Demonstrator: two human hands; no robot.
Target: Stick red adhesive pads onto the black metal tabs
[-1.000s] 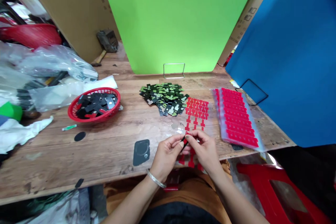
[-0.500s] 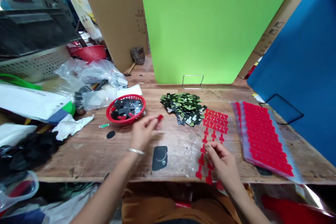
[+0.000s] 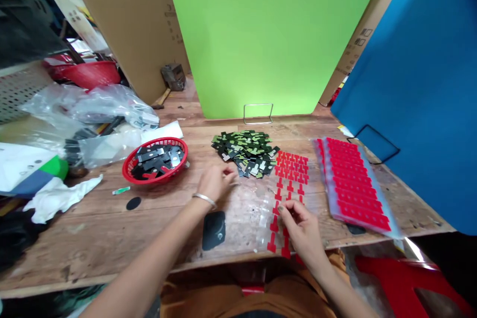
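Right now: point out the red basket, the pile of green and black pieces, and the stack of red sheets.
red basket (image 3: 128, 168): head view, on its front-left rim.
pile of green and black pieces (image 3: 244, 149): head view, middle of the heap.
stack of red sheets (image 3: 354, 184): head view, middle of the top sheet.

- My left hand (image 3: 216, 183) has a shiny silver bracelet (image 3: 203, 199) on the wrist.
- The little pieces in the pile (image 3: 244, 152) are black and green, with some grey bits.
- The sheet of stickers (image 3: 288, 179) by my right hand (image 3: 300, 228) is clear with bright red T shapes in rows.
- The stack of sheets (image 3: 350, 184) is red too, with small holes in rows.
- The basket (image 3: 154, 161) is red, and the pieces inside are black and grey.
- The table (image 3: 112, 228) is brown wood with lines and pale marks.
- The flat pad (image 3: 213, 229) is black.
- One board (image 3: 268, 30) is bright green, and another board (image 3: 421, 84) is blue.
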